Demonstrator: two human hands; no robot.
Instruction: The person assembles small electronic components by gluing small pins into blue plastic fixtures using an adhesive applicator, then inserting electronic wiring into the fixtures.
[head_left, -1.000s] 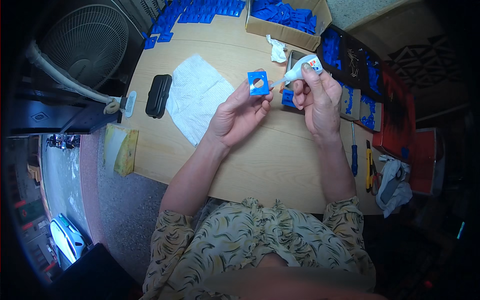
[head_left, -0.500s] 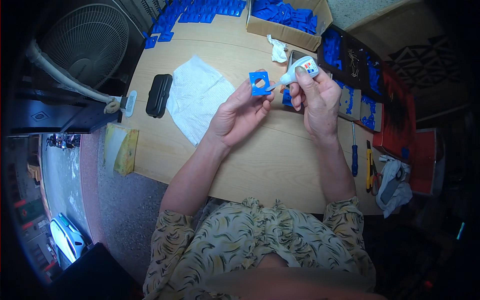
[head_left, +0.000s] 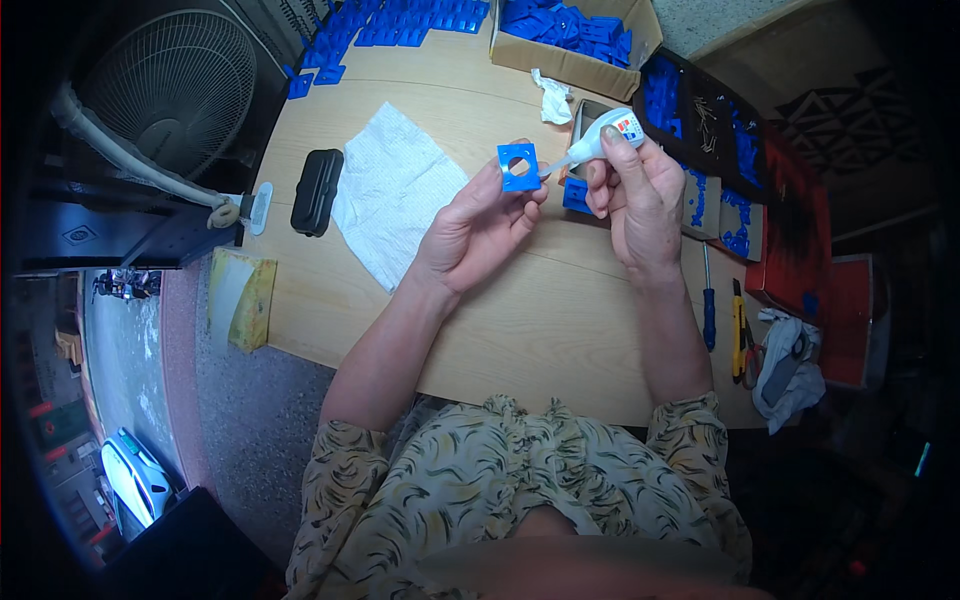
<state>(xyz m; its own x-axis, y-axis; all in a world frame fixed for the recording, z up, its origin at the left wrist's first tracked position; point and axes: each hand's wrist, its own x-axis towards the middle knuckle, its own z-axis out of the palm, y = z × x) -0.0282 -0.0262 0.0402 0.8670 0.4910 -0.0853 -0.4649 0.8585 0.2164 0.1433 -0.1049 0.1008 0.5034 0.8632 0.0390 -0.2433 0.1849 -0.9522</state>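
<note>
Between the thumb and fingers of my left hand [head_left: 468, 238] is a small square blue plastic plate [head_left: 514, 184] with a round hole, held up over the table. My right hand [head_left: 643, 205] is closed around a white squeeze bottle [head_left: 603, 136] with a thin nozzle, tilted down to the left. The nozzle tip meets or nearly meets the plate's right edge; actual contact is too small to make out. Behind the bottle, another blue part [head_left: 575, 196] lies by a small open box [head_left: 590, 112], partly hidden by my right hand.
A white cloth [head_left: 392, 190] and a black case [head_left: 318, 192] lie left. Rows of blue parts [head_left: 400, 25] stand far back, near a cardboard box [head_left: 560, 68] of more. Crumpled tissue [head_left: 553, 97] lies ahead. Rightward are trays [head_left: 700, 125], a screwdriver [head_left: 709, 310] and a yellow cutter [head_left: 738, 330].
The bottle has turned slightly in my right hand, its nozzle now more in line with the plate's right edge. My left hand and the plate have hardly moved.
</note>
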